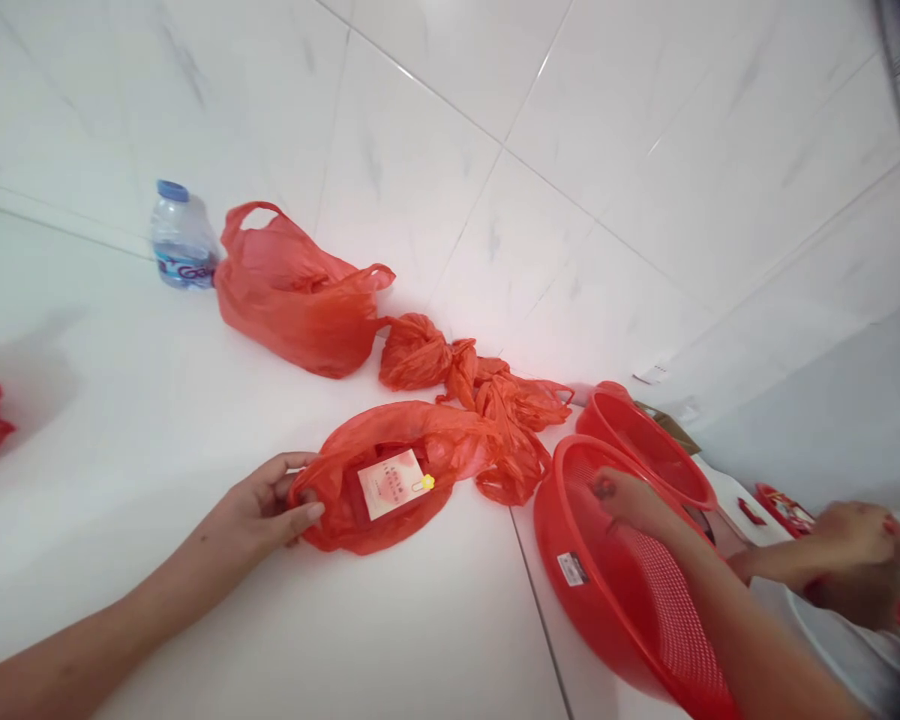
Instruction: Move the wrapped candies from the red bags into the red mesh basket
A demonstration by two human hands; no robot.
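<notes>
1. We find the left hand [274, 502] grasping the near left rim of a wide-mouthed red bag [390, 422], thumb on the near side of the plastic.
2. We locate that bag on the white surface [322, 640], its mouth turned up. Inside lies a pale pink printed packet [391, 485] with a yellow flower shape [428, 482] at its right edge.
3. We observe the right hand [630, 500] over the mouth of the front red basket [581, 612], fingers curled. We cannot tell whether it grips anything.
4. We note a white label [572, 569] on the front basket's outer wall and a second red basket [649, 445] just behind it.
5. Beyond the wide-mouthed bag we record knotted red bags [416, 352], then a larger handled red bag [300, 318] and, touching or just beside it, a blue-capped bottle [183, 240], upright.
6. At far right we see a co-worker's hand [859, 538], blurred; what it holds is unclear.
</notes>
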